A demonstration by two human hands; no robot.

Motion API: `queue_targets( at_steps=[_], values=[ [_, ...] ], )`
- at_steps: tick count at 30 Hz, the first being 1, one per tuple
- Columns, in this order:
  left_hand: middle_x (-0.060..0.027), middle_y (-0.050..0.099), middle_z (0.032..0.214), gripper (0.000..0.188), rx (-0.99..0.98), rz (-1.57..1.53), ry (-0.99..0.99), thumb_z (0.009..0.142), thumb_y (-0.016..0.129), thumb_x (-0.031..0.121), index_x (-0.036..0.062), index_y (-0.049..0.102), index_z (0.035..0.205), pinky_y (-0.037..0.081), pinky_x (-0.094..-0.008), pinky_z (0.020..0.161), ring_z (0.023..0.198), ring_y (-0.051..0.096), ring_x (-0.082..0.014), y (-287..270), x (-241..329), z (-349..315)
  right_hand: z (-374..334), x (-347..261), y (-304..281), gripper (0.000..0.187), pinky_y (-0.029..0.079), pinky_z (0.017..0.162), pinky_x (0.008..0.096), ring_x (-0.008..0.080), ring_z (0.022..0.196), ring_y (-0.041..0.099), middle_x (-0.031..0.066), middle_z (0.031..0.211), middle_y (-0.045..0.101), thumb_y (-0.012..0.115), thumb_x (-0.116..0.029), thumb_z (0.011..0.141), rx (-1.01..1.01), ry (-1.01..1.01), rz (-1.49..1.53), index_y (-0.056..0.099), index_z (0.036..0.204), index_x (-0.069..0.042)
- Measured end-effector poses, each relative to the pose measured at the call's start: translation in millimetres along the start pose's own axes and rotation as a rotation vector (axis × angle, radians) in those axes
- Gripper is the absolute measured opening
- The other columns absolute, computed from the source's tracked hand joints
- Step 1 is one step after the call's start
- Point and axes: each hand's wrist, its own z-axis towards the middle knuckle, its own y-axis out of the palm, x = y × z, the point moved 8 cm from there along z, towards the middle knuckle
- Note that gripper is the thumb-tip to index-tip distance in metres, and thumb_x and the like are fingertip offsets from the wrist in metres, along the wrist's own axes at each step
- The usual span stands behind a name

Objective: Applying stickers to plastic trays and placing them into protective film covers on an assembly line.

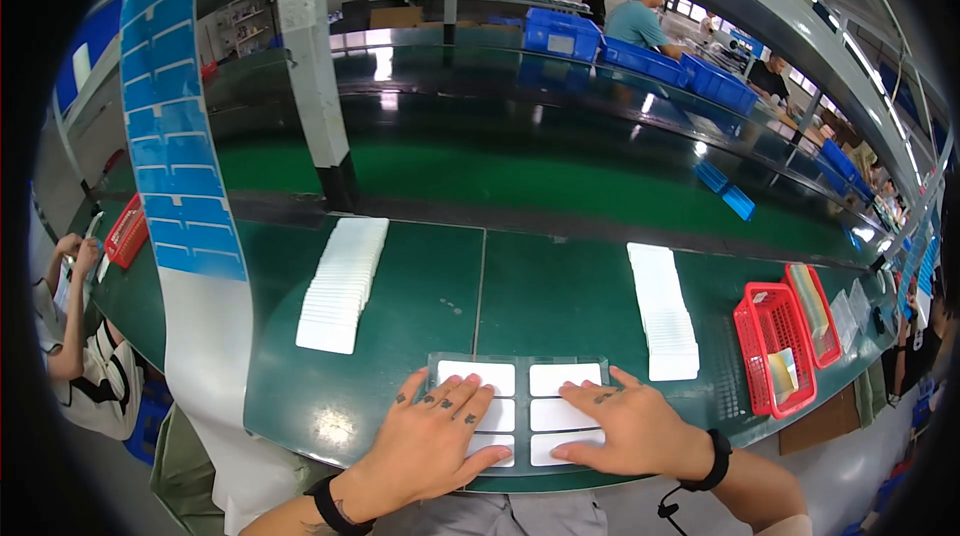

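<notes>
A flat, dark-edged sheet or frame [522,378] lies at the table's near edge, with white rectangular cards [566,417] in two columns. My left hand [440,431] rests flat on the left column, its fingers stretched out and its thumb over the lowest card. Over the right column lies my right hand [640,426], fingers spread, the thumb on the bottom card. Both hands press down from above and hold nothing; they partly hide the outer cards. Beyond them are two overlapping rows of white cards, one to the left [343,286] and one to the right [663,314].
Red plastic baskets [757,336] stand at the right of the green table [540,296]. A strip of blue sheets [180,156] hangs at the left. Behind a grey post [312,66], a dark conveyor carries blue pieces [738,202]. Blue bins [562,34] and people are farther back.
</notes>
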Motion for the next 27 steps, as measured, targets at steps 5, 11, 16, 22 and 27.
queue_targets(
  at_steps=[5, 11, 16, 22, 27],
  values=[
    [-0.0183, 0.059, 0.131, 0.060, 0.025, 0.033, 0.041, 0.094, 0.054, 0.051, 0.0047, 0.056, 0.132, 0.028, -0.0565, 0.111, 0.131, 0.050, -0.0335, -1.9, -16.5, -12.2, -6.4, 31.0, -13.1, 0.049, 0.039, 0.108, 0.0483, 0.0353, 0.112, 0.062, 0.0137, 0.116, 0.069, 0.065, -0.044, 0.089, -0.012, 0.196, 0.406, 0.065, 0.121, -0.006],
    [-0.0190, 0.057, 0.130, 0.039, 0.597, -0.039, -0.248, 0.075, 0.067, 0.011, 0.0002, 0.063, 0.112, 0.032, -0.0481, 0.110, 0.124, 0.050, -0.0380, -90.9, -119.5, -114.6, -86.3, -7.2, -21.9, 0.044, 0.050, 0.093, 0.0421, 0.0342, 0.099, 0.066, 0.0158, 0.112, 0.069, 0.074, -0.028, 0.082, -0.057, 0.193, 0.502, 0.065, 0.118, -0.005],
    [-0.0175, 0.047, 0.139, 0.053, 1.198, 0.346, -0.639, 0.089, 0.064, 0.013, -0.0013, 0.047, 0.137, 0.025, -0.0400, 0.115, 0.133, 0.042, -0.0320, -188.4, -283.0, -221.4, -102.5, -26.6, 13.8, 0.042, 0.053, 0.077, 0.0375, 0.0352, 0.092, 0.067, 0.0167, 0.106, 0.070, 0.077, -0.014, 0.077, -0.199, 0.182, 0.608, 0.064, 0.116, -0.004],
    [-0.0084, 0.056, 0.126, 0.053, 0.856, -0.725, -0.839, 0.099, 0.054, 0.034, -0.0018, 0.046, 0.138, 0.033, -0.0310, 0.104, 0.120, 0.047, -0.0178, -156.2, -446.4, -226.4, -83.4, -57.6, 22.0, 0.039, 0.050, 0.061, 0.0329, 0.0271, 0.065, 0.063, 0.0122, 0.085, 0.070, 0.078, -0.009, 0.078, 0.057, -0.222, 0.386, 0.065, 0.114, -0.002],
    [-0.0058, 0.060, 0.117, 0.050, 0.725, -0.627, -0.858, 0.099, 0.057, 0.031, -0.0011, 0.049, 0.136, 0.037, -0.0298, 0.097, 0.110, 0.051, -0.0149, -137.8, -449.9, -234.4, -57.7, -3.3, 1.3, 0.035, 0.055, 0.070, 0.0363, 0.0288, 0.079, 0.069, 0.0119, 0.097, 0.070, 0.072, -0.034, 0.085, 0.023, 0.189, 0.413, 0.070, 0.109, -0.009]
  ],
)
